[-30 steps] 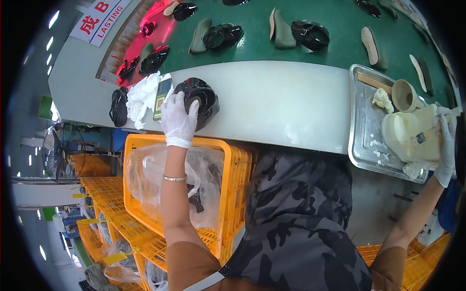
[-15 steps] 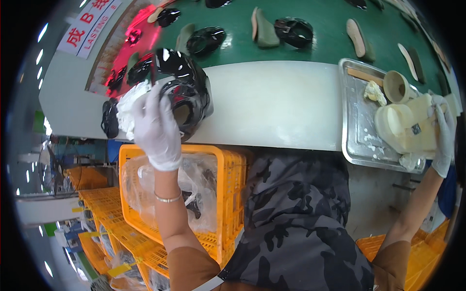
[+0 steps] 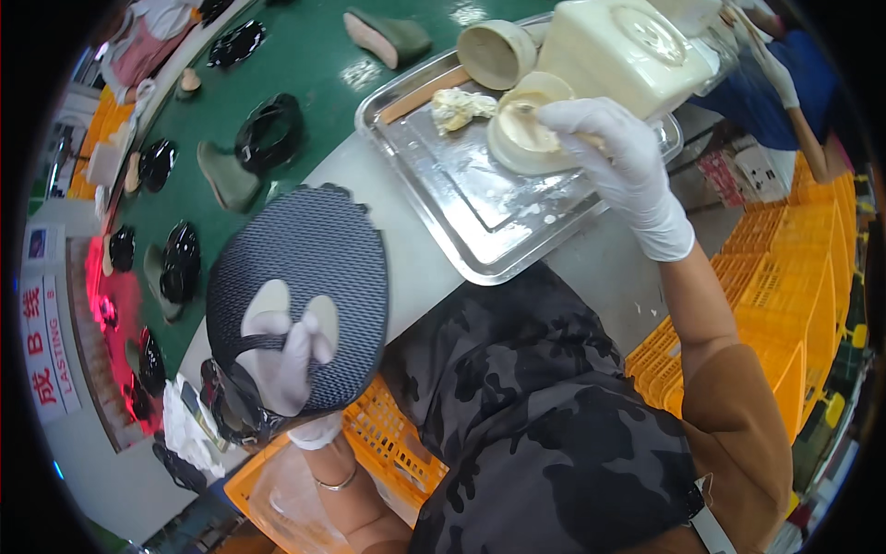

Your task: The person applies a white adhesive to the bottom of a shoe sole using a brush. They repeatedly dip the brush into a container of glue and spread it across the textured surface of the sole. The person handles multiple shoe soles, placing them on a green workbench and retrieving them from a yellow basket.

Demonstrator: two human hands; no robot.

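Note:
My left hand (image 3: 291, 369), in a white glove, is curled at a dark grey, ribbed oval piece (image 3: 305, 231); I cannot tell its kind. A black band crosses near the fingers, and a glossy black shoe upper (image 3: 231, 406) sits against the same hand. My right hand (image 3: 623, 166), also gloved, is over a round cream pot (image 3: 526, 152) on a metal tray (image 3: 434, 235). Its fingers are pinched at the pot's mouth, and what they hold is hidden. Pale paste smears the pot. A square cream container (image 3: 600, 55) stands behind it.
A beige cup (image 3: 489, 55), a wooden strip (image 3: 425, 95) and a crusted lump (image 3: 457, 109) lie in the tray. On the green belt (image 3: 323, 102) are black uppers (image 3: 269, 132) and green lasts (image 3: 226, 175). Orange crates (image 3: 775, 286) stand right; a co-worker's gloved hand (image 3: 773, 74) is beyond.
The view has swung right, bringing the tray to the middle. My left hand has left the white cloth and now has the ribbed piece. My right hand has moved to the pot.

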